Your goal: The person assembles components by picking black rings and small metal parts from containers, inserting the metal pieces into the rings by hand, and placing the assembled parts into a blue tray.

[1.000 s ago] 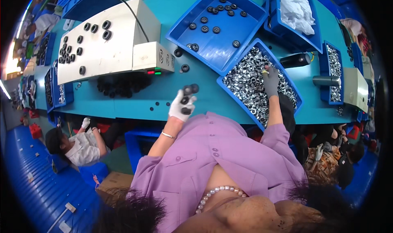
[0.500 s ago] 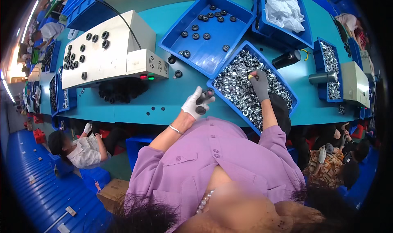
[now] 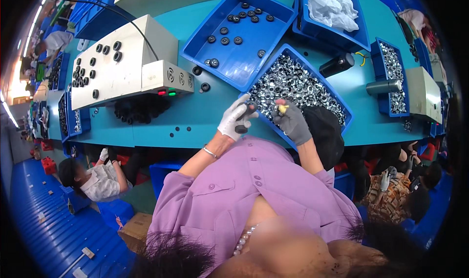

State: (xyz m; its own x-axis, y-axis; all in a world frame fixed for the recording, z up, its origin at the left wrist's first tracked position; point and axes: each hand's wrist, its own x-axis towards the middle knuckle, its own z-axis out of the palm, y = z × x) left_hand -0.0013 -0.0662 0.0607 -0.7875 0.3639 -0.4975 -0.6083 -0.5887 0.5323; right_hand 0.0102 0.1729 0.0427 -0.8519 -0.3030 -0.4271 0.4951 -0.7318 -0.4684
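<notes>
right hand (image 3: 293, 124) had pulled back from among the metal parts (image 3: 293, 77) toward the left hand (image 3: 236, 119), which had barely shifted. left, white glove: half open, fingers loosely curled round a few black round parts (image 3: 241, 129), one of them low in the grip; exact count hidden. right, grey glove: fingers bent in toward thumb, yellow patch by the fingertips, over the near side of the blue bin (image 3: 348, 119); couldn't tell if it had a metal part pinched. hands were near each other, not touching. loose metal parts filled that bin; more black parts lay in the blue tray (image 3: 237, 65) beyond and on the cream machine (image 3: 129, 58) to the left.
</notes>
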